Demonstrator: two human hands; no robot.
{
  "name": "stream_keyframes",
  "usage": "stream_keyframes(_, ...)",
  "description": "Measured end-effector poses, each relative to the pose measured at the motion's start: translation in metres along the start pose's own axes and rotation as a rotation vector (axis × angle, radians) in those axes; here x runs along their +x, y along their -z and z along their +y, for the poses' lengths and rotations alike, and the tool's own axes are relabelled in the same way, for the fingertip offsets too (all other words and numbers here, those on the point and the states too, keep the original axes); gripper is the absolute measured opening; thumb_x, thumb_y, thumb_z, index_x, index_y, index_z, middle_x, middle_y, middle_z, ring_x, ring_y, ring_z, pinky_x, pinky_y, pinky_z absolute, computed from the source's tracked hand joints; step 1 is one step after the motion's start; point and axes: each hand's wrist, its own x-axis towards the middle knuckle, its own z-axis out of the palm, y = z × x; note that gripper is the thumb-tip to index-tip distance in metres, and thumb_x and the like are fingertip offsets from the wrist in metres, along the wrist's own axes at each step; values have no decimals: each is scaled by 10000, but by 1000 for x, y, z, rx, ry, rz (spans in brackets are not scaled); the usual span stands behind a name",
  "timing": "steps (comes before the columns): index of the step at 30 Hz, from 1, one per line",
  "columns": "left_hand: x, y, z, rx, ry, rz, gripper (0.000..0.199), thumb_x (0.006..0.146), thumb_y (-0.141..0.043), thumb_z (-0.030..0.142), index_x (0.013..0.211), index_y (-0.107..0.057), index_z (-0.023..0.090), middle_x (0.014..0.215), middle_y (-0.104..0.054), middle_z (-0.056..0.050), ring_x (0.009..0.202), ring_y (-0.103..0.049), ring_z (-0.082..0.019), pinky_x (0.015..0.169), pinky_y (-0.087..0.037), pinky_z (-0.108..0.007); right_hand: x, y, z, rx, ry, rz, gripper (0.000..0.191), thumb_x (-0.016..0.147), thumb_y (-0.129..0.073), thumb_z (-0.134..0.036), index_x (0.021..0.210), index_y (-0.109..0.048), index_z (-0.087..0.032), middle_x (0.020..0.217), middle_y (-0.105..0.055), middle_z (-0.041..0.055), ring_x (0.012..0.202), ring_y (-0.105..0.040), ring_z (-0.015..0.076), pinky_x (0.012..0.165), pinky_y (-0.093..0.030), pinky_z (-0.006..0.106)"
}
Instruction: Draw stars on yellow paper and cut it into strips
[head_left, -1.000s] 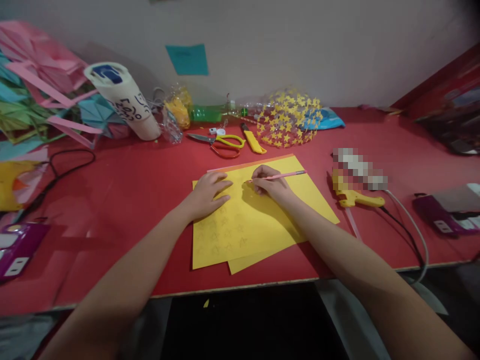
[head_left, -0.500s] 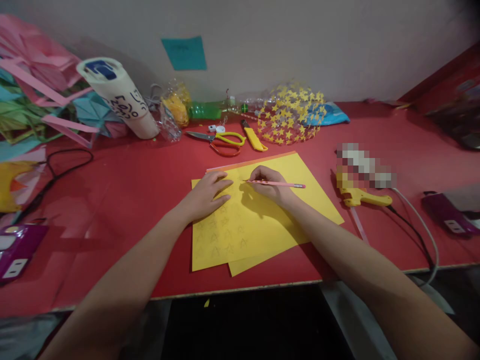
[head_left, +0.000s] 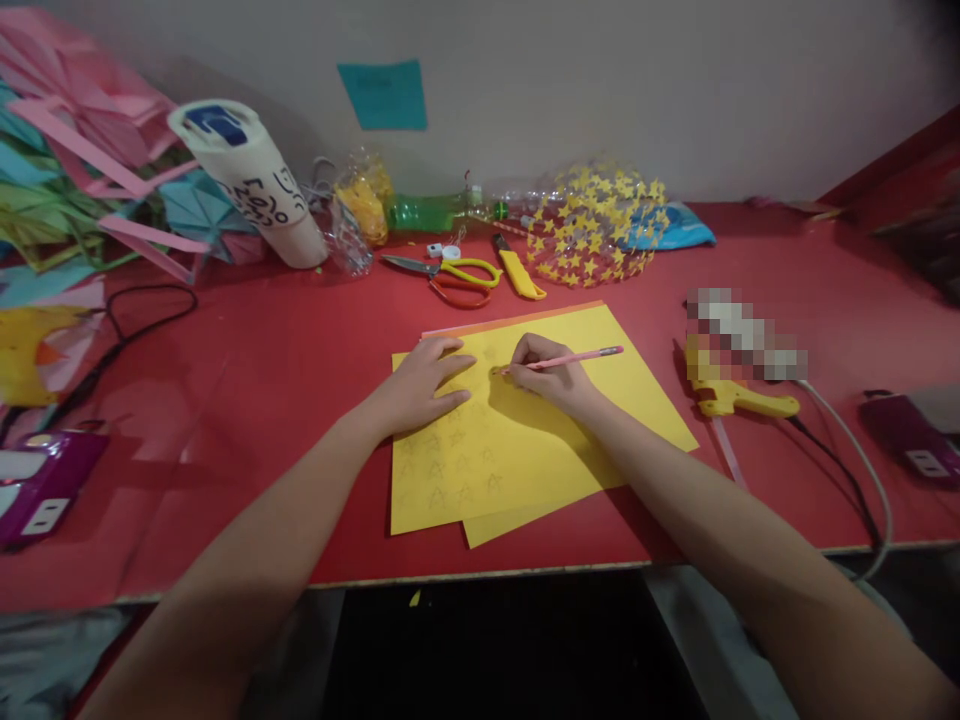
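Note:
A yellow sheet of paper (head_left: 547,460) lies over another yellow sheet, with an orange edge showing at the back. Small pencil-drawn stars fill its lower left part. My left hand (head_left: 427,388) rests flat on the left side of the sheet, fingers spread, holding nothing. Between the fingers of my right hand (head_left: 551,372) is a pink pencil (head_left: 589,355), its tip on or just over the paper near the middle and its eraser end pointing right.
Behind the paper on the red table (head_left: 300,340) lie scissors (head_left: 469,272), a yellow cutter (head_left: 519,270) and a star-covered ball (head_left: 592,230). A white tumbler (head_left: 262,190) stands back left. A yellow glue gun (head_left: 739,397) with a cable lies right.
The whole view has shifted slightly, with things appearing a little further right. My right hand and the pencil tip have moved slightly down the sheet, and the pencil's eraser end has tilted up.

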Motion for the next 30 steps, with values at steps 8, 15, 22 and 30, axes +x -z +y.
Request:
stream_keyframes(8,0,-1,0,6,5,-3,478,919,-519,453,1328,-555,207,1438,-430,-133,1359,-373,-300,1129,-323,-469,0,-1,3,21,-5,-9,160,674,-629,-279,647,-485,-216,543,-552,-30,496,-456,107,481,-330,242)
stream_keyframes(15,0,-1,0,1,0,3,476,917,-516,448,1322,-558,202,1431,-434,-136,1353,-376,-305,1128,-321,-475,1,-1,4,37,8,-52,168,710,-640,-288,668,-497,-210,568,-583,-16,509,-480,109,492,-360,242)
stream_keyframes(22,0,-1,0,11,5,-6,483,920,-507,453,1330,-551,203,1444,-424,-132,1365,-364,-302,1133,-317,-468,1,-1,5,46,12,-39,175,714,-647,-272,657,-493,-210,559,-579,-25,491,-468,99,466,-347,228)
stream_keyframes(30,0,0,1,13,9,-9,480,918,-516,440,1337,-546,207,1443,-425,-131,1359,-370,-301,1131,-319,-466,4,-3,8,57,-1,32,178,714,-649,-277,668,-490,-211,556,-582,-25,483,-492,98,465,-389,226)
